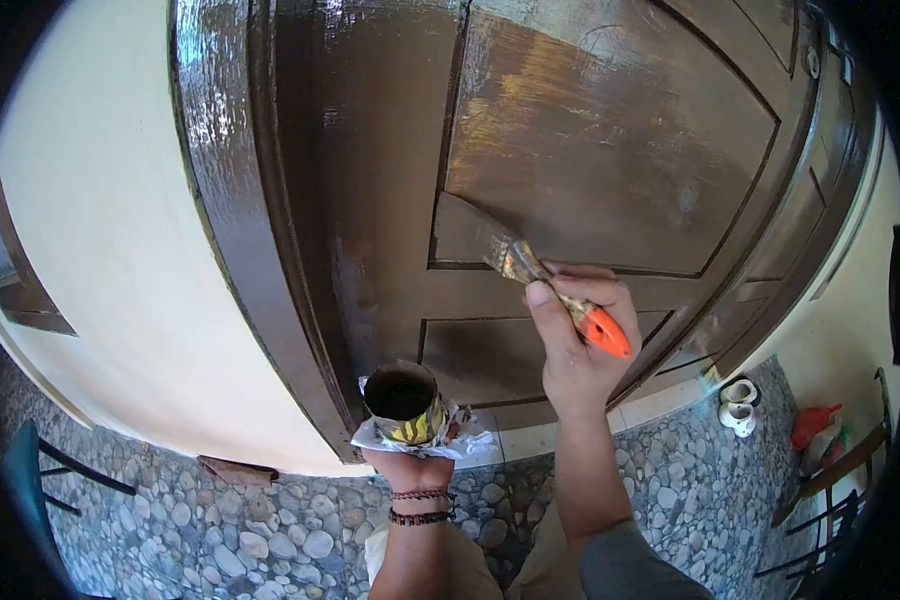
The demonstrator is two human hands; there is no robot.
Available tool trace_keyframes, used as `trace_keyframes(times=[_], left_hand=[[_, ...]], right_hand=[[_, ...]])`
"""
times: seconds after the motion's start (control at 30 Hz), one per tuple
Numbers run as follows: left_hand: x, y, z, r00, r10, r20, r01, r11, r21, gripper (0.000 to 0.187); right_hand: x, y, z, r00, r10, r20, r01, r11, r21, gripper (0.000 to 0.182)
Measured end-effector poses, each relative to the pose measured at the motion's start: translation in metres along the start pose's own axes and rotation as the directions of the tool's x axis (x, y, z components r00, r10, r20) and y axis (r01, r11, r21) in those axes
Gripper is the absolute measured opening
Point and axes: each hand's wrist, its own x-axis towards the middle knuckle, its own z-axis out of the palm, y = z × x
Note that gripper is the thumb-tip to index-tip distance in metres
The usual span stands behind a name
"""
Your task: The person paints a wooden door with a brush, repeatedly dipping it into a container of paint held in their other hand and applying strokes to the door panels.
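My right hand (582, 365) is closed around a paintbrush (518, 262) with an orange handle end. Its paint-stained ferrule and dark bristles point up and left, at the lower left corner of a panel on the brown door (610, 170). The bristle tips appear to meet the panel. Below and to the left, my left hand (415, 468) holds up a paint can (422, 418), with crumpled white wrapping (470, 443) between palm and can. Dark paint shows inside the can, and its yellow side is smeared. Most of my left fingers are hidden under the wrapping.
A glossy brown door frame (225, 130) borders a cream wall (100, 200). Pebbled floor (280, 535) lies below. White shoes (738, 405) and a red bag (812, 425) sit at right, near a dark chair (835, 500). Another chair (35, 470) stands at left, beside a brown cloth-like piece (238, 470).
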Motion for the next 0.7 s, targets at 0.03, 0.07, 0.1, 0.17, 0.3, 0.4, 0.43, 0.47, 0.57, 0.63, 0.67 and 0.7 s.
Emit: trace_keyframes(times=[0.03,0.07,0.1,0.17,0.3,0.4,0.43,0.47,0.57,0.63,0.67,0.7], left_hand=[[0.003,0.001,-0.006,1.0,0.001,-0.001,-0.001,1.0,0.001,0.048],[0.008,0.002,-0.015,0.998,-0.011,0.055,0.01,1.0,0.023,0.047],[0.01,0.003,-0.019,0.994,-0.025,0.109,0.02,0.999,0.045,0.046],[0.01,0.003,-0.019,0.994,-0.017,0.107,0.012,0.999,0.051,0.046],[0.007,0.002,-0.008,0.999,-0.015,0.041,0.014,1.0,0.01,0.049],[0.005,0.0,-0.008,1.0,-0.015,0.019,0.015,1.0,0.007,0.05],[0.005,0.0,-0.008,1.0,-0.013,0.019,0.013,1.0,0.008,0.05],[0.005,0.001,-0.009,1.0,-0.012,0.029,0.011,0.999,0.031,0.048],[0.01,0.002,-0.018,0.995,-0.018,0.101,0.013,0.999,0.049,0.046],[0.01,0.001,-0.02,0.986,-0.029,0.163,0.021,0.999,0.048,0.046],[0.01,0.001,-0.02,0.986,-0.031,0.163,0.022,0.998,0.056,0.047],[0.01,0.001,-0.019,0.986,-0.034,0.164,0.024,0.998,0.065,0.047]], right_hand=[[0.0,0.001,-0.002,1.0,0.001,0.0,-0.001,1.0,0.001,0.017],[0.001,0.003,-0.006,0.999,-0.02,-0.036,0.02,1.0,-0.021,0.017],[0.002,0.003,-0.01,0.997,-0.042,-0.07,0.039,0.998,-0.044,0.017],[-0.003,-0.002,-0.015,0.995,0.03,-0.1,-0.029,1.0,0.011,0.018],[-0.003,-0.005,-0.01,0.994,-0.095,-0.054,0.098,0.994,0.055,0.018],[0.0,0.001,-0.005,0.998,-0.027,-0.052,0.025,0.999,-0.038,0.016],[0.0,0.001,-0.008,0.998,-0.025,-0.052,0.023,0.999,-0.037,0.016],[0.0,0.002,-0.014,0.994,-0.031,-0.103,0.026,0.999,-0.046,0.017],[-0.004,-0.007,-0.016,0.985,-0.044,-0.169,0.043,0.999,-0.014,0.019],[-0.005,-0.016,-0.01,0.991,-0.114,-0.063,0.112,0.993,-0.043,0.02],[-0.004,-0.015,-0.007,0.986,-0.169,-0.015,0.166,0.98,-0.107,0.02],[-0.003,-0.016,-0.005,0.985,-0.169,-0.016,0.167,0.98,-0.105,0.02]])
